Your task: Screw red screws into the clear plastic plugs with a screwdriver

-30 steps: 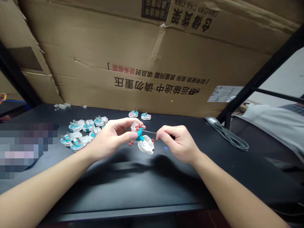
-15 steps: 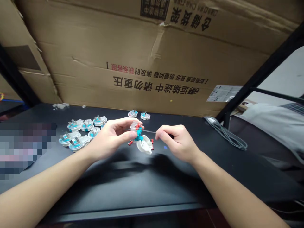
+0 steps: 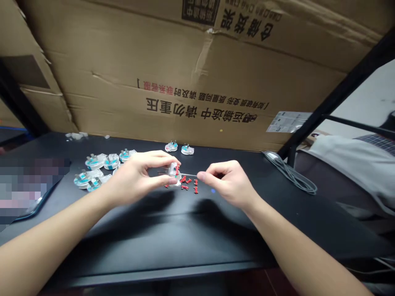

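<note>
My left hand (image 3: 145, 176) pinches a clear plug housing (image 3: 173, 169) between thumb and fingers. A red piece shows at its right side, and metal prongs point left. My right hand (image 3: 224, 181) is closed on a thin metal rod (image 3: 189, 175), whose tip reaches the housing; the rod's other end is hidden in the fist. Several small red parts with metal ends (image 3: 184, 188) lie on the table beneath and right of the housing. Part of a white piece (image 3: 177, 183) shows just below the housing, mostly hidden.
Clear and blue plugs (image 3: 94, 161) with upright prongs sit to the left, two more plugs (image 3: 187, 149) at the back. A coiled grey cable (image 3: 290, 174) lies at right. A cardboard sheet (image 3: 123, 53) stands behind the black table (image 3: 173, 246). White scraps (image 3: 76, 136) lie back left.
The housing in my left hand has turned, so its prongs now point left. The blue piece and most of the white piece have gone from sight, baring more red parts. The rod still meets the housing.
</note>
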Demonstrator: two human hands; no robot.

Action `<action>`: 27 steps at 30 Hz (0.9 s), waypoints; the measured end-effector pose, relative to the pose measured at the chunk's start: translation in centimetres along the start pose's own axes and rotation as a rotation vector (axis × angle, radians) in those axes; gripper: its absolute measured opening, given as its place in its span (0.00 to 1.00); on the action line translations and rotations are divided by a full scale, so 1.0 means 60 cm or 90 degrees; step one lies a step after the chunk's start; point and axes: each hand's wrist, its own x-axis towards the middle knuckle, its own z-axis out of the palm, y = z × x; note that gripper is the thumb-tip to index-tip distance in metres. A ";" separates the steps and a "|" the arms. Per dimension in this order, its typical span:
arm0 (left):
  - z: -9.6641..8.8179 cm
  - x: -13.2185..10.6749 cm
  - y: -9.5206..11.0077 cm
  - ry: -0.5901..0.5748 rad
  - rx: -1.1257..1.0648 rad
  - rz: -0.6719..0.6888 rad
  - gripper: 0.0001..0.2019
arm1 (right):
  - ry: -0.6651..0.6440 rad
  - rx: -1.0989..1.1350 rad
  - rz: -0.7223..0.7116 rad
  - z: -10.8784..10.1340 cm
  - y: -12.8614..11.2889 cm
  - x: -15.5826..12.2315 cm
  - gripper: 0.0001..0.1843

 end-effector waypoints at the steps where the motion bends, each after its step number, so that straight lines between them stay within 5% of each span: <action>1: 0.002 0.001 0.003 -0.002 -0.037 -0.032 0.09 | 0.041 -0.036 -0.050 0.000 -0.002 -0.002 0.22; 7: 0.020 0.002 0.000 -0.061 -0.265 -0.216 0.12 | 0.215 -0.388 -0.451 -0.014 -0.003 -0.011 0.15; 9: 0.025 0.002 -0.003 -0.059 -0.311 -0.246 0.12 | 0.253 -0.326 -0.413 -0.015 -0.002 -0.010 0.08; 12: 0.025 0.003 -0.004 -0.003 -0.315 -0.237 0.13 | 0.274 -0.052 -0.223 -0.012 0.002 -0.004 0.06; 17: 0.017 0.004 -0.003 0.078 -0.261 -0.155 0.14 | 0.129 0.134 -0.032 -0.012 0.009 0.004 0.06; 20: 0.015 0.004 -0.005 0.091 -0.238 -0.146 0.15 | 0.103 0.103 -0.040 -0.014 0.011 0.001 0.09; 27: 0.023 0.002 0.002 0.053 -0.272 -0.176 0.15 | 0.189 0.063 -0.233 -0.026 0.012 -0.003 0.13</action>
